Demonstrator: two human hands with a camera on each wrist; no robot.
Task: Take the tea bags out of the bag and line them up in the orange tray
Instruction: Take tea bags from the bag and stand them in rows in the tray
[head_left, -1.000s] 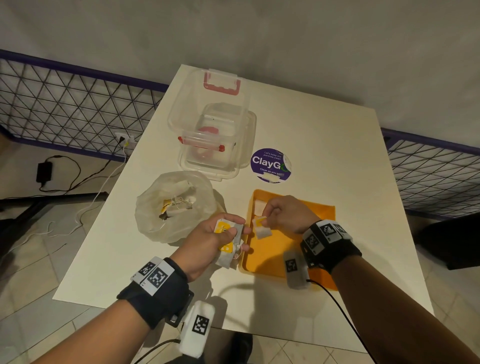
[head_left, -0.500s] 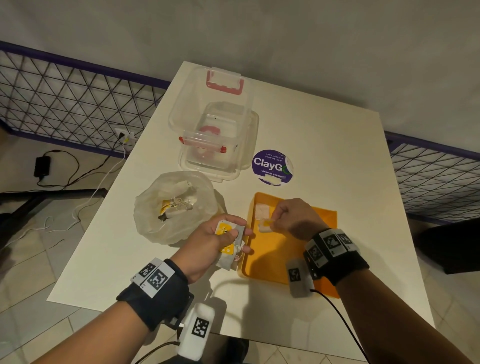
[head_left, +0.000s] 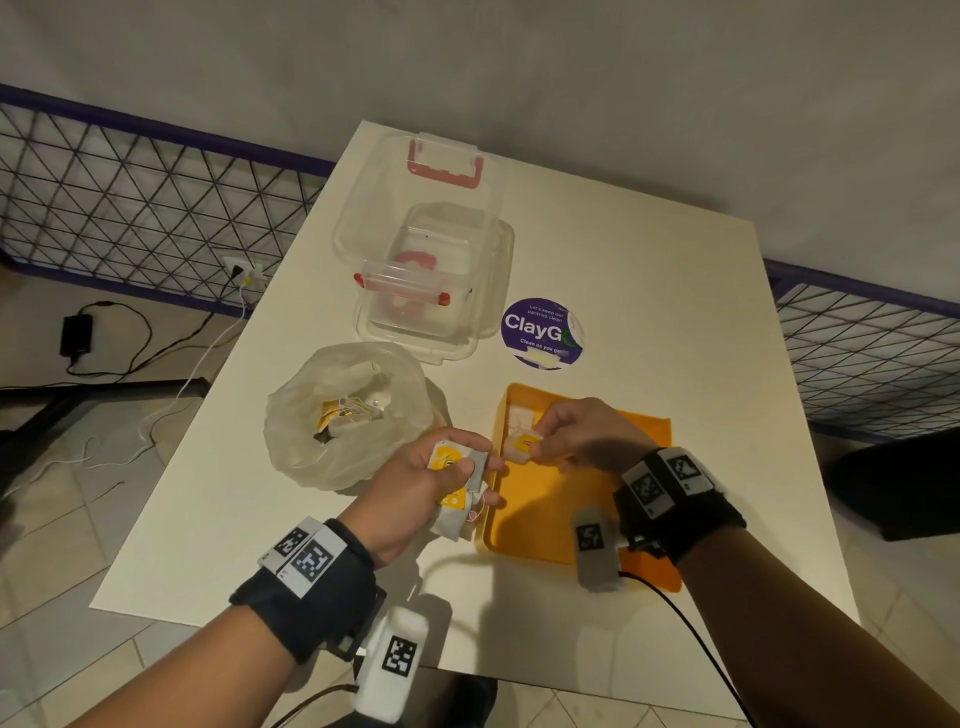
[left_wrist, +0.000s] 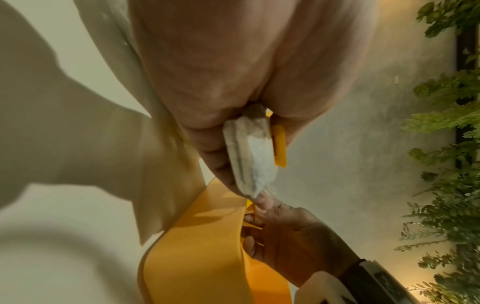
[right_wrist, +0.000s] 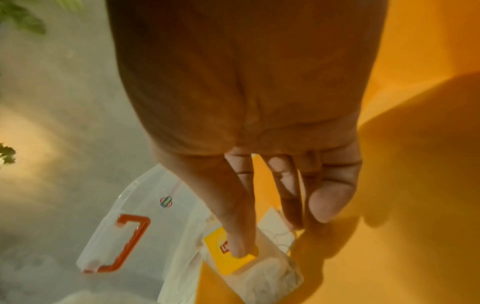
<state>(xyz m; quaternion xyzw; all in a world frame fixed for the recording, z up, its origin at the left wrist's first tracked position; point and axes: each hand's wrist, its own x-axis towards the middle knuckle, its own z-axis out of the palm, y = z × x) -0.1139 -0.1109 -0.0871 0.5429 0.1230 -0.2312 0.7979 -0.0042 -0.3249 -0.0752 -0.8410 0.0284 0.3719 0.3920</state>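
The orange tray (head_left: 550, 514) lies on the white table, right of the translucent plastic bag (head_left: 348, 415), which still has tea bags with yellow tags inside. My left hand (head_left: 447, 467) grips a stack of tea bags (head_left: 457, 499) between the bag and the tray's left rim; the left wrist view shows that stack (left_wrist: 253, 156) edge-on. My right hand (head_left: 566, 436) pinches one tea bag (head_left: 522, 447) by its yellow tag (right_wrist: 231, 253) over the tray's far left corner. Another tea bag (head_left: 519, 418) lies flat in that corner.
A clear lidded container with red clasps (head_left: 431, 270) stands behind the bag. A round purple sticker (head_left: 543, 332) is on the table behind the tray. The table's front edge is near my wrists. Cables lie on the floor at left.
My right hand has shifted slightly toward me in the tray's far left corner with a tea bag, leaving another bag flat behind it. The left hand keeps its stack in the same place.
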